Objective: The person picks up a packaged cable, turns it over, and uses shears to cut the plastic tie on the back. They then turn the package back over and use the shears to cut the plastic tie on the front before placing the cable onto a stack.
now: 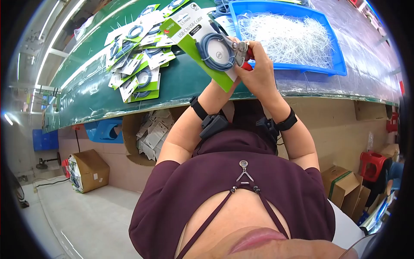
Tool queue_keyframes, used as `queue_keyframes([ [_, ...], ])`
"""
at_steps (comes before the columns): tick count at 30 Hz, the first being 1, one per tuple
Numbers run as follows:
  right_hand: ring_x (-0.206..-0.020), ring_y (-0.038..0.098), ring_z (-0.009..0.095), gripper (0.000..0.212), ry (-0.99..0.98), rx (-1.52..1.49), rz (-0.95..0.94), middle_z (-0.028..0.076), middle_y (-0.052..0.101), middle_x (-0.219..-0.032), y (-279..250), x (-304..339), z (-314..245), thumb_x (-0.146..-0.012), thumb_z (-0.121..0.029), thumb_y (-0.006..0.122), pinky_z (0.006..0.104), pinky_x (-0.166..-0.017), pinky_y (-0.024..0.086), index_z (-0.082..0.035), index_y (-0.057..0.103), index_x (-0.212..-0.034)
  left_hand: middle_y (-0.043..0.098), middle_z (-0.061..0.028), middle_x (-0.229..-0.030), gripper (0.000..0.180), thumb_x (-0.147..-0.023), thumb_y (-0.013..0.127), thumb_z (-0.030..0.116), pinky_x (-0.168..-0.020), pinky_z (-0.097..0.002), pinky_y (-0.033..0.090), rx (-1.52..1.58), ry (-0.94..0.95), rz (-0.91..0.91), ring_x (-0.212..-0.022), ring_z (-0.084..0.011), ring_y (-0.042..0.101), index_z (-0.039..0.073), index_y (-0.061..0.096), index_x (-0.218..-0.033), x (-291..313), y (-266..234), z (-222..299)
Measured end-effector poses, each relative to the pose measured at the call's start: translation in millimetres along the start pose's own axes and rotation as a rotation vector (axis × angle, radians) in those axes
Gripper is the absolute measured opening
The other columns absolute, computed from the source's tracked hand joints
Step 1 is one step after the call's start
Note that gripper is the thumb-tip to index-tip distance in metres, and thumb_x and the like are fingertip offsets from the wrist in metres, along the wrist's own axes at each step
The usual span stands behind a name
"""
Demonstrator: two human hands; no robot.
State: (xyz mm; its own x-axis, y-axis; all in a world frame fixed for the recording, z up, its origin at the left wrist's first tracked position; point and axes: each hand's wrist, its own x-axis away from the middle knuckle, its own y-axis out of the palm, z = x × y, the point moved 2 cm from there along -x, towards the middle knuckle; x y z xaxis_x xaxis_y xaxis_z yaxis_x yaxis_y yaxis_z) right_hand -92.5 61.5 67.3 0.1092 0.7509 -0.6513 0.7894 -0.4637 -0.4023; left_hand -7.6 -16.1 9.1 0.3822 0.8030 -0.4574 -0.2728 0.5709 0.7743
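A white and green retail card (185, 33) carrying a coiled blue-grey cable (203, 55) is held up over the table edge. My left hand (234, 83) grips it from behind; most of the fingers are hidden by the card. In my right hand (261, 72) is a pair of cutting pliers (241, 55) with red handles, fingers wrapped round them. The metal jaws lie at the coil's right side, over the card's edge. Whether they touch a tie there, I cannot tell.
Left of my hands, a pile of carded cables (140, 64) lies on the green table (82, 82). A blue tray (280, 67) full of thin white strips stands to the right. Below the table are a carton of white cards (153, 134) and a blue stool (101, 131).
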Motion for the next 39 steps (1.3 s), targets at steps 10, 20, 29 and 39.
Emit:
queue_keyframes([
  [10, -0.069, 0.055, 0.021, 0.021, 0.141, 0.576, 0.009, 0.01, 0.055, -0.076, -105, -48, 153, -0.086, -0.02, 0.065, 0.0367, -0.064, 0.046, -0.002, 0.057, -0.095, 0.047, -0.0066, -0.076, 0.019, -0.086, 0.056, 0.022, -0.08, -0.0347, 0.038, -0.38, 0.475, 0.267, -0.073, -0.0172, 0.043, 0.004, 0.053, -0.088, 65, -10, 231],
  [20, -0.075, 0.05, 0.008, 0.031, 0.42, -0.088, 0.287, 0.001, 0.054, -0.091, -165, -14, 180, -0.086, -0.007, 0.061, 0.021, -0.067, 0.042, 0.0, 0.056, -0.117, 0.059, -0.0114, -0.09, 0.032, -0.094, 0.057, 0.034, -0.076, -0.0363, 0.047, -2.146, -0.042, 1.443, -0.082, -0.0282, 0.055, 0.002, 0.055, -0.099, 384, -102, 395],
  [29, -0.081, 0.049, 0.009, 0.031, 0.428, -0.192, 0.159, 0.003, 0.054, -0.095, -143, -12, 152, -0.089, -0.009, 0.06, 0.0225, -0.073, 0.041, -0.001, 0.056, -0.118, 0.057, -0.0171, -0.12, 0.044, -0.084, 0.067, 0.02, -0.099, -0.0438, 0.038, -2.558, 0.32, 0.473, -0.117, -0.033, 0.049, 0.003, 0.055, -0.122, 193, -82, 306],
  [39, -0.086, 0.051, 0.01, 0.035, 0.38, -0.114, 0.102, 0.003, 0.056, -0.098, -130, -7, 93, -0.091, -0.013, 0.059, 0.022, -0.076, 0.041, 0.001, 0.054, -0.123, 0.062, -0.0175, -0.113, 0.025, -0.092, 0.055, 0.011, -0.087, -0.0355, 0.049, -2.517, 0.201, 0.249, -0.1, -0.0339, 0.06, 0.006, 0.059, -0.116, 158, -48, 333],
])
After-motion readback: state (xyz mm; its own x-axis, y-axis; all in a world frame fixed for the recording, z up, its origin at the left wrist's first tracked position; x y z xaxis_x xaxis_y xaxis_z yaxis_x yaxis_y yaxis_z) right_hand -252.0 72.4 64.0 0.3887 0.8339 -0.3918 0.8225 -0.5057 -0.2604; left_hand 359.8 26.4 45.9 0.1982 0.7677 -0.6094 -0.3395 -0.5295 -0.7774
